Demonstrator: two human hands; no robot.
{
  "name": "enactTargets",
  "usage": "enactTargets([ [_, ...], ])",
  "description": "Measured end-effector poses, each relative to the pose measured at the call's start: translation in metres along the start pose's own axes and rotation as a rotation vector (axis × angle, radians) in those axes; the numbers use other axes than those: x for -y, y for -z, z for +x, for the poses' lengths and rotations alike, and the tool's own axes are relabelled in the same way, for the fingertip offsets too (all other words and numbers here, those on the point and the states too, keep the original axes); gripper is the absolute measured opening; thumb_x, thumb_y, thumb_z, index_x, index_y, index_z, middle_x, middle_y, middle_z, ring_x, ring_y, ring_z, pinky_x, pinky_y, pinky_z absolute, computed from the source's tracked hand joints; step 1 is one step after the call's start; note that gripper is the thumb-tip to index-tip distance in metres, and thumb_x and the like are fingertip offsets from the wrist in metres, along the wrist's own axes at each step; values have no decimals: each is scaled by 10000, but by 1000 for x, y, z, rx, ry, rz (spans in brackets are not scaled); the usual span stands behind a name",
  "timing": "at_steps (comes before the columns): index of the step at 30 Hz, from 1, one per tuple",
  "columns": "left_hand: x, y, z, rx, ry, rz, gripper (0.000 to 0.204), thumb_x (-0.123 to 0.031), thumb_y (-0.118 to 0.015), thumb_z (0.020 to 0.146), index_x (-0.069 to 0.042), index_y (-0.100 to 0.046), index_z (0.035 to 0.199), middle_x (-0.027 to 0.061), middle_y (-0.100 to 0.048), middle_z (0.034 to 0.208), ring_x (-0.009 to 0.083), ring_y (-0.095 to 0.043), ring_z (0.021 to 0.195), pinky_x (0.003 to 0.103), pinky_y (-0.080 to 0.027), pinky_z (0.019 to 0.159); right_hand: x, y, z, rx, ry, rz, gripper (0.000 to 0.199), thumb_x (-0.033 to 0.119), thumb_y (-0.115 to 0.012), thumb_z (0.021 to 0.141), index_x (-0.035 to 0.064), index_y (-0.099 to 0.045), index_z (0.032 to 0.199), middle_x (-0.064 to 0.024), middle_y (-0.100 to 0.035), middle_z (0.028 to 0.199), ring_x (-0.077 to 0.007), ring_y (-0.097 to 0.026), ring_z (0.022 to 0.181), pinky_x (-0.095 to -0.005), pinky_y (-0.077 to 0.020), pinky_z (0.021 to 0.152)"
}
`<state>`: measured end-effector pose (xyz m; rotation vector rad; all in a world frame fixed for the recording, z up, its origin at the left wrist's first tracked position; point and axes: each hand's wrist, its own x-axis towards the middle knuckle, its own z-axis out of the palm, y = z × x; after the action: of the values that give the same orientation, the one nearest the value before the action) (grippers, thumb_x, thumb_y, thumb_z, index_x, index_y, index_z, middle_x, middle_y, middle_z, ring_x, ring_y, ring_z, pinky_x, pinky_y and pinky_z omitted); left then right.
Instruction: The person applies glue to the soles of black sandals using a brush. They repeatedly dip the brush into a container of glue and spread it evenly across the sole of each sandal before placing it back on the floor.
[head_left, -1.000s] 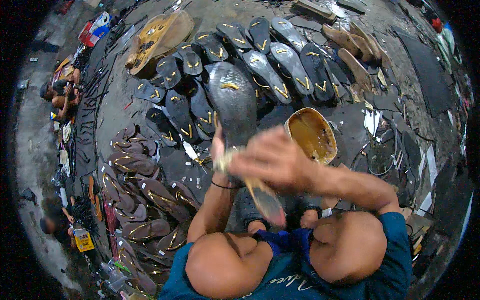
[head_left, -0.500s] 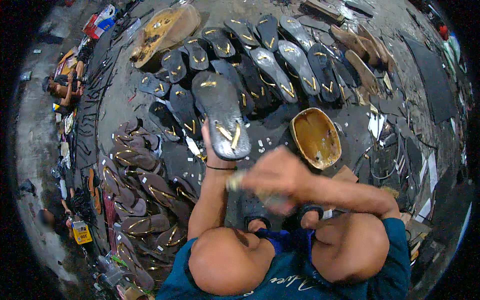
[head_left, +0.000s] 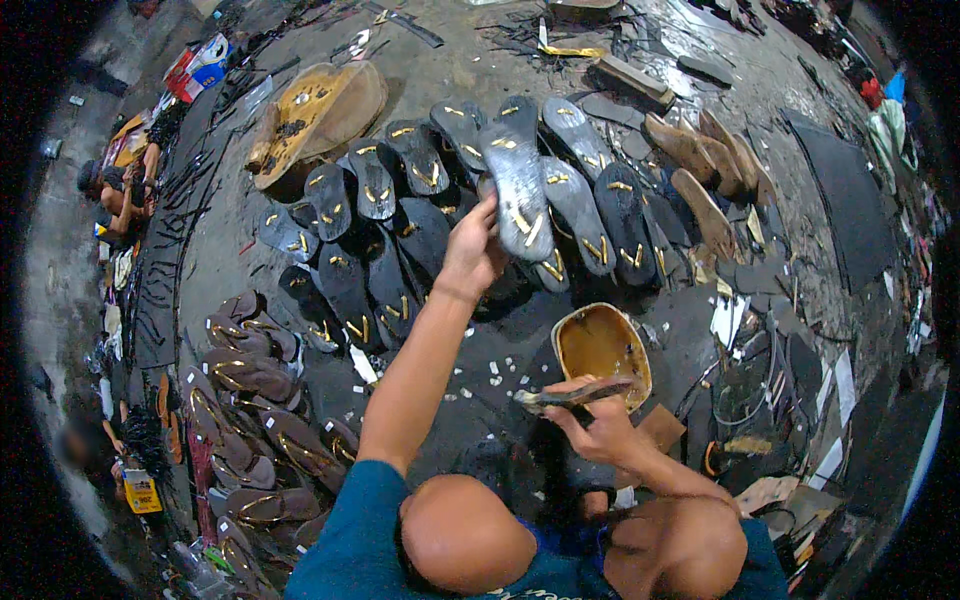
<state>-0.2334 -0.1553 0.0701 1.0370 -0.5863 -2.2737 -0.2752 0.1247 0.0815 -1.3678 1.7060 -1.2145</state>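
Note:
My left hand reaches out ahead, gripping the edge of a dark sandal sole. Its upward face is wet and glossy, with gold strap ends set into it. Beneath and around it lie rows of similar dark soles, gold strap ends showing. In my right hand, fingers closed, is a flat brush with a pale, smeared end pointing left. The brush is just in front of a tub of amber liquid, and hides part of its near rim.
Brown sandals with gold straps are heaped at the left. A large crusted container stands at the far left, tan shoe forms at the far right. Offcuts litter the floor. Another person sits at the left edge.
The sole in my left hand has moved away from me, over the rows. My right hand has left the sole's near end and lowered rightward toward the tub with the brush.

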Motion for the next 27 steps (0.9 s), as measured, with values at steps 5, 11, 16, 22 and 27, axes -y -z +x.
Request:
enactTargets([
  [5,-15,-7,140,240,-129,-341,265,-232,-461,974,-32,-609,1067,96,-658,1025,223,-640,901,378,-514,835,20,24,2,1,-145,-122,220,194,-678,852,28,-675,995,-139,-680,951,-297,-654,909,-368,-495,799],
  [11,49,26,74,25,-340,-43,391,-322,-510,974,-2,-541,1197,114,-610,1164,225,-572,1091,371,-438,975,-2,37,-3,-118,-516,-225,227,185,-634,898,19,-640,1054,-133,-669,955,-229,-646,883,-343,-481,799],
  [16,112,138,-135,-115,-348,490,299,-178,-512,979,-13,-552,1226,86,-641,1148,154,-598,1054,294,-470,906,-36,42,4,-182,-192,-467,205,174,-621,889,50,-662,1046,-158,-660,1028,-308,-599,975,-393,-446,889],
  [22,120,203,-268,-507,-387,772,302,-124,-557,943,-10,-548,1223,118,-638,1156,193,-605,1069,316,-460,938,-74,36,-5,-142,-40,-774,221,198,-627,887,25,-653,1022,-159,-660,1006,-325,-594,956,-421,-447,855],
  [27,108,270,-332,-1093,-777,1080,351,-112,-620,891,13,-523,1205,94,-627,1034,194,-602,958,330,-469,894,-25,48,-17,-45,-341,-832,296,241,-634,875,22,-619,1073,-216,-654,961,-392,-624,855,-455,-477,771],
])
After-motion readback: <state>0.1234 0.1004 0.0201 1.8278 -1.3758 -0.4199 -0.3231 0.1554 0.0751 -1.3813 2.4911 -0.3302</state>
